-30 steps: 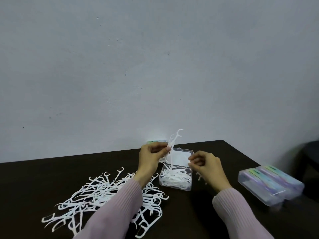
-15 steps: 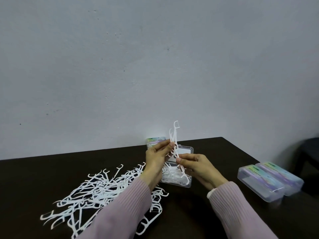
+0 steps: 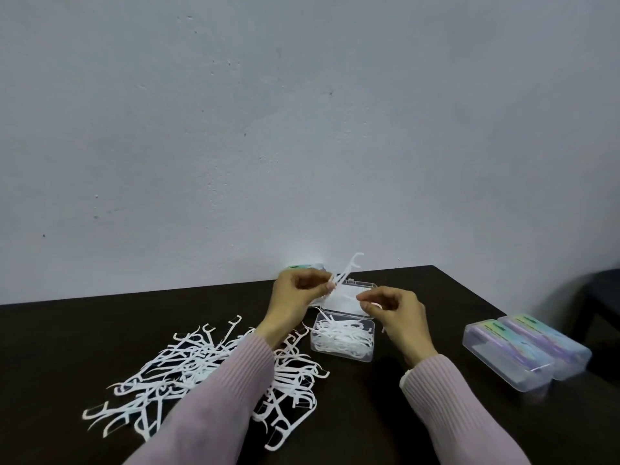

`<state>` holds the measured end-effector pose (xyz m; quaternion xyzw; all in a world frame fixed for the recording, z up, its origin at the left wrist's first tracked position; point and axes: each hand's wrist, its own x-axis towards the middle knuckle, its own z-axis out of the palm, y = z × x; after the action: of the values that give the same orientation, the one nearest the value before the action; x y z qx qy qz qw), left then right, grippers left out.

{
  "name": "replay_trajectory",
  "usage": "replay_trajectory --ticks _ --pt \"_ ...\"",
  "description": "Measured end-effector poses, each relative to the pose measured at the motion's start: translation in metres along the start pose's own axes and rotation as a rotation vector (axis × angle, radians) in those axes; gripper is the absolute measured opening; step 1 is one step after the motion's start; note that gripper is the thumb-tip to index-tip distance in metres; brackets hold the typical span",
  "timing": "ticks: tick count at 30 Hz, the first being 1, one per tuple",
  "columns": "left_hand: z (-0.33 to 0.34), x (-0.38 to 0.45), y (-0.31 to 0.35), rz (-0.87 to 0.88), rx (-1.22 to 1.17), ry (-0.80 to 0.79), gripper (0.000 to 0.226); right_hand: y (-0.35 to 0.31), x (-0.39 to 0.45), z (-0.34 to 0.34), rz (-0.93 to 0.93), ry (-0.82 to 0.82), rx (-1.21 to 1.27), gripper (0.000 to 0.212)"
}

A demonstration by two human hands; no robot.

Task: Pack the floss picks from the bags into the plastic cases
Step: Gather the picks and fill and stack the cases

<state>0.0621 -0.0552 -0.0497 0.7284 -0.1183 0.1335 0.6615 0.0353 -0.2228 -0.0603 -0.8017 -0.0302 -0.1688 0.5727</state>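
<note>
Loose floss picks (image 3: 214, 367) heaped on bench (image 3: 385, 414), near left. Open case (image 3: 342, 340) behind, partly filled. Above it, left hand (image 3: 295, 297) pinches a few picks (image 3: 347, 270); right hand (image 3: 392, 310) fingers curled, grip unclear.

Table (image 3: 100, 330): very dark brown, near black, plain.
Wall (image 3: 302, 129): pale blue-grey, with small dark specks.
Picks (image 3: 188, 367): white, in a loose pile at 7 o'clock.
Open case (image 3: 342, 344): clear plastic; white picks inside, white panel in its lid.
Closed cases (image 3: 523, 354) at 4 o'clock: clear, with pastel labels shading green to purple.
Far case (image 3: 303, 266) at the wall: mint-green top, partly hidden.
Sleeves (image 3: 446, 404): dusty pink, fine ribbed knit.
Chair (image 3: 600, 297) at 3 o'clock: black.
</note>
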Motion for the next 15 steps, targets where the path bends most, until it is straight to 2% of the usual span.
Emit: replay_trajectory --ticks 5,8,11,15 --pt "-0.004 -0.002 -0.008 0.090 0.466 -0.181 0.012 0.008 0.008 -0.010 0.044 0.164 -0.100 0.012" --pt "0.000 -0.005 -0.014 0.099 0.622 -0.245 0.015 0.009 0.011 -0.014 0.048 0.246 -0.098 0.014" --pt "0.003 -0.006 -0.013 0.094 0.582 -0.265 0.021 0.007 0.009 -0.015 0.036 0.230 -0.085 0.012" --pt "-0.003 -0.003 -0.007 0.003 0.318 -0.270 0.031 0.006 0.004 -0.007 -0.022 0.106 -0.127 0.010"
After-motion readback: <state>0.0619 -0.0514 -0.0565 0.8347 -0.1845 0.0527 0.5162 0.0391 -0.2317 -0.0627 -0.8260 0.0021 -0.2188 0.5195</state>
